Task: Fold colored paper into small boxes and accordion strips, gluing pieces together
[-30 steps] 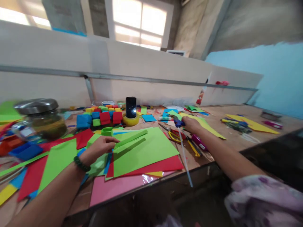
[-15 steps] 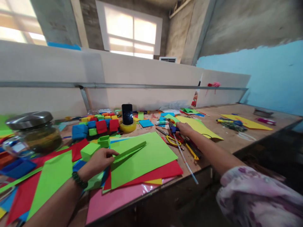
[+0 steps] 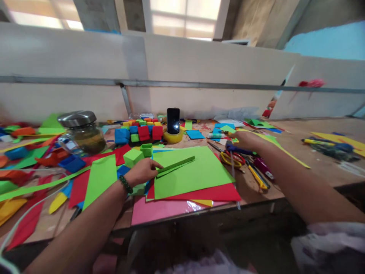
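Note:
My left hand (image 3: 144,170) pinches one end of a folded green paper strip (image 3: 178,164), which lies over a green sheet (image 3: 196,179) stacked on red and pink sheets. My right hand (image 3: 246,140) reaches over the tools at the right, its fingers partly hidden and blurred. Just beneath it is a blue glue gun (image 3: 239,149) with a clear glue stick pointing down; whether the hand grips it cannot be made out. Scissors (image 3: 232,159) and a yellow cutter (image 3: 256,176) lie beside it. Green paper boxes (image 3: 133,157) stand left of the sheet.
A glass jar with a metal lid (image 3: 85,137) stands at the left. Red and blue paper cubes (image 3: 144,133) and a phone on a yellow tape roll (image 3: 173,137) are at the back. Yellow paper (image 3: 342,142) lies far right.
The view has turned right and down. My right hand has shifted back from the glue gun's handle toward the yellow sheet's edge. My left hand keeps its pinch on the strip.

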The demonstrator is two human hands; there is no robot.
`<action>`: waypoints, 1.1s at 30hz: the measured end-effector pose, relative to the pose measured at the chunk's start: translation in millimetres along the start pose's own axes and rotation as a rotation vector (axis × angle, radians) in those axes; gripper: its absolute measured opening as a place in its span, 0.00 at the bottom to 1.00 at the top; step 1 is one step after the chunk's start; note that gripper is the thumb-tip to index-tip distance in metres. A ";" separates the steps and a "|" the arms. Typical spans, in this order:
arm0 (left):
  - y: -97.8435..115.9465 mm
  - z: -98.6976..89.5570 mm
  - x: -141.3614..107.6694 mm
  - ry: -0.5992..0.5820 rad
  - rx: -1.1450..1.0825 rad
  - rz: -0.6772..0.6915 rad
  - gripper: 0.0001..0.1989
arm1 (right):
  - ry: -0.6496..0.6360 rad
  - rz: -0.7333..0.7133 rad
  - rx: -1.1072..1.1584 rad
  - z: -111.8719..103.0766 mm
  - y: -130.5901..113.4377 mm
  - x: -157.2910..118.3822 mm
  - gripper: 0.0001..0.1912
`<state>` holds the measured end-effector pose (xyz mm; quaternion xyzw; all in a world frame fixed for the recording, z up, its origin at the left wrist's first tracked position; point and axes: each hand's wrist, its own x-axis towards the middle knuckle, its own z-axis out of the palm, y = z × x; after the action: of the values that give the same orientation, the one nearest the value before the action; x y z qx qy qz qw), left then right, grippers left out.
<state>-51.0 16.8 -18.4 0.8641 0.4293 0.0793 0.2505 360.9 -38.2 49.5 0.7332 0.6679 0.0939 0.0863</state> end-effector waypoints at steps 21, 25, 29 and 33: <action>13.6 9.4 -1.2 0.057 0.150 0.087 0.20 | 0.049 -0.600 0.142 19.6 -122.6 25.4 0.14; 13.8 15.1 -0.2 0.093 0.197 0.102 0.21 | 0.063 -0.669 0.074 18.5 -120.7 22.0 0.14; 19.5 18.2 -6.1 0.103 0.278 0.188 0.23 | 0.029 -0.676 0.042 18.1 -118.9 17.0 0.16; 30.3 19.8 -14.8 0.108 0.407 0.249 0.19 | 0.060 -0.637 0.019 21.8 -121.0 8.9 0.22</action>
<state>-31.8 -17.3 -19.1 0.9374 0.3397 0.0675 0.0360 250.7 -18.1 -1.9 0.4849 0.8670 0.0776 0.0849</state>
